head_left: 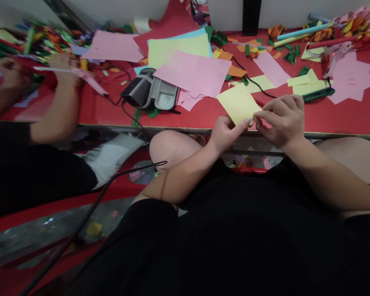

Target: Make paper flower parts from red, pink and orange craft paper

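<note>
A square of yellow paper (239, 102) is held at the table's front edge, tilted, with one corner toward me. My left hand (228, 133) pinches its lower corner between thumb and fingers. At the same corner, the thumb and forefinger of my right hand (282, 119) close on the paper's edge. Whether the corner is curled or folded there is too small to tell. Just beyond the square lies a large pink sheet (197, 72), and yellow strips (260, 84) rest behind my right hand.
A pink glue gun (336, 61) stands at the right beside pink paper squares (351, 80). Left of the sheets sits an open grey case (163, 94) with a cable. Farther left, a co-worker's hands (63, 68) are busy near another glue gun (91, 80). Paper scraps line the back.
</note>
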{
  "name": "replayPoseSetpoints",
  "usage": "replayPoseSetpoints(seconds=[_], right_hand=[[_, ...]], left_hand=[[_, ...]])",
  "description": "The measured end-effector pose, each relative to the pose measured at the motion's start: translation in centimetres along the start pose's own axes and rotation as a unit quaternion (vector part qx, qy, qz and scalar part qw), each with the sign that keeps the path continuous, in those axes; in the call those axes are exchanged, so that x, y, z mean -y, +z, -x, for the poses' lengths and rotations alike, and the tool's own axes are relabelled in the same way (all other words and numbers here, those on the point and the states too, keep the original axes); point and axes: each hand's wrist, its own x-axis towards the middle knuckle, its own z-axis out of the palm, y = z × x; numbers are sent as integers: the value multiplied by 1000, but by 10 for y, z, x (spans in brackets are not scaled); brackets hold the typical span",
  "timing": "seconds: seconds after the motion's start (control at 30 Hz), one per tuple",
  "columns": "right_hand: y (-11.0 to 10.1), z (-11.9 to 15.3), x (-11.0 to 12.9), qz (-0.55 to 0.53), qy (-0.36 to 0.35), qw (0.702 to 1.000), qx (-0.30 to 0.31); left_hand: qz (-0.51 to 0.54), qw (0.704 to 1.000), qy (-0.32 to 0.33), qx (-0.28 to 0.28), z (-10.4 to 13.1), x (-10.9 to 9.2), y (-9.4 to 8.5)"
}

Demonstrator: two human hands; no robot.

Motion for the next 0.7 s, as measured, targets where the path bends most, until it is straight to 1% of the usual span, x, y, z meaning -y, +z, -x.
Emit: replayPoseSetpoints(seconds=[0.1, 0.17, 0.4, 0.47, 0.6, 0.7], right_hand=[[5, 1, -1, 54, -12, 998, -2], [7, 1, -2, 61, -22, 998, -9], [7, 3, 0, 40, -16, 999, -9], [6, 3, 0, 23, -17, 1000, -10], [0, 1, -2, -18, -10, 1000, 8], [-6, 0, -4, -48, -3, 999, 18]], left_hand=[[-12, 1000, 0, 7, 0, 1, -1], [-30, 1000, 3, 4, 0, 1, -2], [-119, 992, 21, -16, 0, -2, -5], [-147, 989, 30, -11, 0, -5, -7], [-197, 978, 63, 12, -1, -12, -11], [-203, 977, 67, 16, -3, -13, -14]])
